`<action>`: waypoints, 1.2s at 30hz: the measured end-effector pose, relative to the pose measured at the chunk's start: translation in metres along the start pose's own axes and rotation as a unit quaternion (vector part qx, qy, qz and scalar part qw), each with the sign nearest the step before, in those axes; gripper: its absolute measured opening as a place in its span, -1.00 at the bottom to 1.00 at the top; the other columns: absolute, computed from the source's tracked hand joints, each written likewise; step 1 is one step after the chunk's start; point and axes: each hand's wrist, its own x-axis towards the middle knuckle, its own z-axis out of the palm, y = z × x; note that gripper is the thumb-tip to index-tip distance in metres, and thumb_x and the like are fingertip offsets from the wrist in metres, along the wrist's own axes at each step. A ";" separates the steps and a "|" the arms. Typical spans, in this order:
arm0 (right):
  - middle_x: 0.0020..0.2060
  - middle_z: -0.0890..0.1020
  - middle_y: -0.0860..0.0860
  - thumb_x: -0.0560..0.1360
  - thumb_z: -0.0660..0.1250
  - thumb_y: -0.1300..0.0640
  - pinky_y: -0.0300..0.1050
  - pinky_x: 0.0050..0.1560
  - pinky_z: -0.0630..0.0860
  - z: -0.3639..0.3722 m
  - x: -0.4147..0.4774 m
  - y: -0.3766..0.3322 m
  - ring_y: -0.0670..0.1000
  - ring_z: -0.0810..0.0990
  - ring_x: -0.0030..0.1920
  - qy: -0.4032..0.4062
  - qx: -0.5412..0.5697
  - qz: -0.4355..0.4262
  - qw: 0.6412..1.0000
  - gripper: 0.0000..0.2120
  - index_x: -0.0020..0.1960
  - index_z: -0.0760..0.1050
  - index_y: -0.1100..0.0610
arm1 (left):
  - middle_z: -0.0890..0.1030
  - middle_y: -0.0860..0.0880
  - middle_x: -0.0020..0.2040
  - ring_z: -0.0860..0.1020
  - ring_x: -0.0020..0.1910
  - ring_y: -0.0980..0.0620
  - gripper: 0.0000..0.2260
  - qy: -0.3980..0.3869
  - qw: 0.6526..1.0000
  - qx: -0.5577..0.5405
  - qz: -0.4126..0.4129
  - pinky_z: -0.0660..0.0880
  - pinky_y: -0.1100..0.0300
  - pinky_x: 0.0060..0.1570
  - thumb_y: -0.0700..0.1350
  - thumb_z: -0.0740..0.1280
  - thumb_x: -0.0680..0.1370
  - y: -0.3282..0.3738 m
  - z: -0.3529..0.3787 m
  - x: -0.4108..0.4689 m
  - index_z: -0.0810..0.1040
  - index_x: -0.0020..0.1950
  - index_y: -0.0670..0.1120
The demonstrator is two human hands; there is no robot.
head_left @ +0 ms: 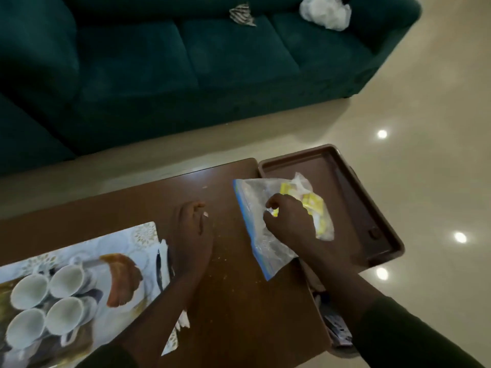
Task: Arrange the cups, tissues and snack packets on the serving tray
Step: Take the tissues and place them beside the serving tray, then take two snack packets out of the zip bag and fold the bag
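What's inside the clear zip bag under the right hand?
Yellow packets show through the clear zip bag. The right hand covers the bag's middle, so their number can't be told.

Four white cups (45,309) — two trays: one patterned (127,235), one brown (372,208) — one zip bag (263,229).

Dark green sofa (186,62) stood across upper frame, three seat cushions visible. Striped crumpled scrap (243,14) lay at back of middle cushion. White bunched plastic bag (325,11) sat on right cushion, near armrest. Glossy beige floor (425,115) ran between sofa and table, showed four bright light reflections at right. Brown wooden table (233,301) occupied lower frame; pale crumbs (225,257) were scattered over middle of its top.
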 end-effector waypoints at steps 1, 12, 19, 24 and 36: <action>0.07 0.60 -0.02 0.46 0.30 0.03 -0.01 0.05 0.51 -0.008 0.002 0.014 0.04 0.56 0.11 0.006 0.001 0.019 1.000 -0.78 0.08 0.54 0.02 | 0.58 -0.05 0.12 0.52 0.07 0.04 -0.83 -0.004 1.000 0.009 0.007 0.43 0.22 0.05 -0.20 0.27 0.57 0.006 0.011 0.000 0.55 0.15 -0.11; 0.05 0.62 -0.06 0.43 0.31 0.05 0.00 0.01 0.56 -0.041 0.003 0.108 0.03 0.59 0.02 0.035 0.029 0.127 0.991 -0.77 0.08 0.53 -0.01 | 0.46 -0.43 0.30 0.54 0.18 -0.33 -0.69 -0.200 0.905 -0.113 -0.360 0.45 -0.26 0.23 -0.13 0.18 0.65 0.020 0.106 -0.007 0.37 0.35 -0.24; 0.05 0.62 -0.05 0.42 0.34 0.03 -0.03 -0.04 0.56 -0.030 -0.002 0.126 0.01 0.59 -0.04 0.009 0.040 0.127 0.991 -0.76 0.08 0.52 0.00 | 0.53 -0.36 0.27 0.56 -0.10 -0.15 -0.71 -0.204 0.891 -0.175 -0.367 0.48 0.08 -0.21 -0.15 0.21 0.65 0.027 0.110 -0.006 0.46 0.32 -0.25; -0.07 0.65 -0.04 0.43 0.39 0.15 -0.14 -0.09 0.54 -0.032 -0.002 0.105 -0.04 0.61 -0.17 0.005 0.150 0.061 0.987 -0.81 0.04 0.56 0.08 | 0.62 -0.17 0.01 0.58 -0.16 -0.04 -0.72 -0.196 0.876 -0.245 -0.366 0.56 0.24 -0.36 -0.16 0.25 0.63 0.045 0.109 -0.009 0.48 0.30 -0.26; -0.09 0.69 0.00 0.50 0.27 0.26 -0.03 -0.01 0.63 -0.088 -0.025 0.013 -0.04 0.65 -0.05 0.039 0.276 -0.021 0.960 -0.83 0.00 0.62 0.15 | 0.75 0.00 -0.20 0.72 -0.20 0.07 -0.72 -0.311 0.843 -0.374 -0.229 0.60 0.29 -0.30 -0.38 0.20 0.56 0.112 0.107 -0.012 0.64 0.00 -0.10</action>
